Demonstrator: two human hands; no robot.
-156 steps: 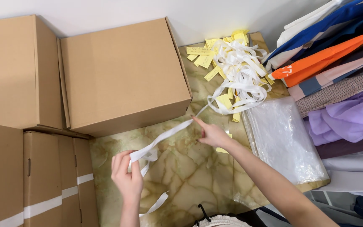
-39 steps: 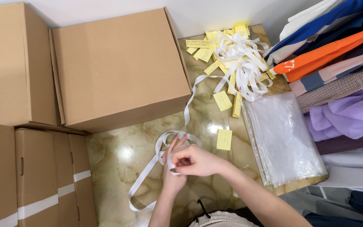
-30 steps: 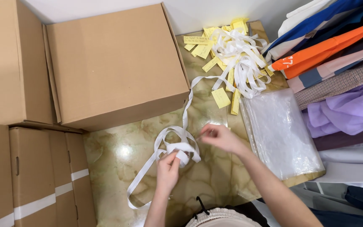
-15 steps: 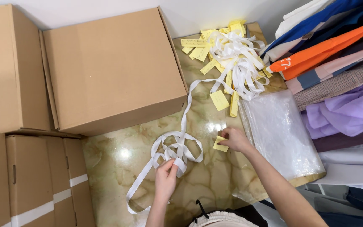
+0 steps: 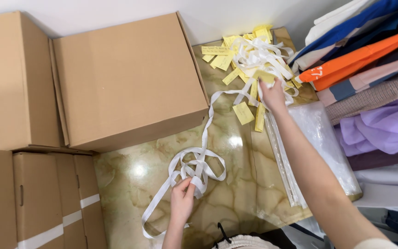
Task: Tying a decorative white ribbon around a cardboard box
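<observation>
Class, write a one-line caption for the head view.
Left hand pinches looped white ribbon on a marbled table; right hand reaches into yellow slips.

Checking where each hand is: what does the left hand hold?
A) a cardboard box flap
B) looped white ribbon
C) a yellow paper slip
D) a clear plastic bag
B: the left hand pinches the looped white ribbon on the marbled table, far from the yellow slips.

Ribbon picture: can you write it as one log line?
left hand: pinching looped white ribbon | right hand: on ribbon pile
</observation>
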